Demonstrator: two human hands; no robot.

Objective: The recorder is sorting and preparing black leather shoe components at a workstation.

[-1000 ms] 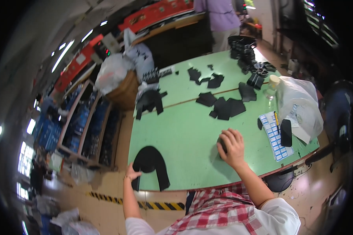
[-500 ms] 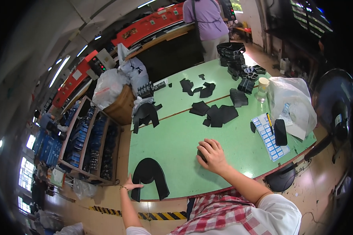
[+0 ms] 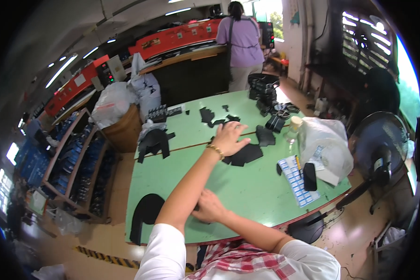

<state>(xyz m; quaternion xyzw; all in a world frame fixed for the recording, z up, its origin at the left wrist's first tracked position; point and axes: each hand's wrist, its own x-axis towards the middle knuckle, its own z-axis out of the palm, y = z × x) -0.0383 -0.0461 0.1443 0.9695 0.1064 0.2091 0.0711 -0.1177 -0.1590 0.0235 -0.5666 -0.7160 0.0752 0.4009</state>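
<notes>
My left hand [image 3: 229, 140], fingers spread, reaches across the green table [image 3: 182, 172] over a group of flat black cut pieces [image 3: 247, 155]. Whether it touches them I cannot tell. Closer to me, my right hand [image 3: 211, 207] is low over the table with its fingers curled round a small dark thing, mostly hidden. My left forearm passes in front of it. A stack of black U-shaped pieces [image 3: 144, 210] lies at the near left corner, partly covered by that forearm. More U-shaped black pieces [image 3: 155, 140] are at the left edge further back.
On the right are a phone [image 3: 309, 176], a blue-and-white sheet [image 3: 297, 184], a clear bottle [image 3: 292, 135] and a white plastic bag [image 3: 324, 149]. A fan [image 3: 380, 154] stands beyond. Black bundles [image 3: 264, 91] pile up at the far end. A shelf rack [image 3: 74, 168] stands left. Someone in purple [image 3: 240, 42] stands behind.
My left hand has left the U-shaped stack and swung forward to the black pieces. My right hand has come left and nearer to me. The view has shifted.
</notes>
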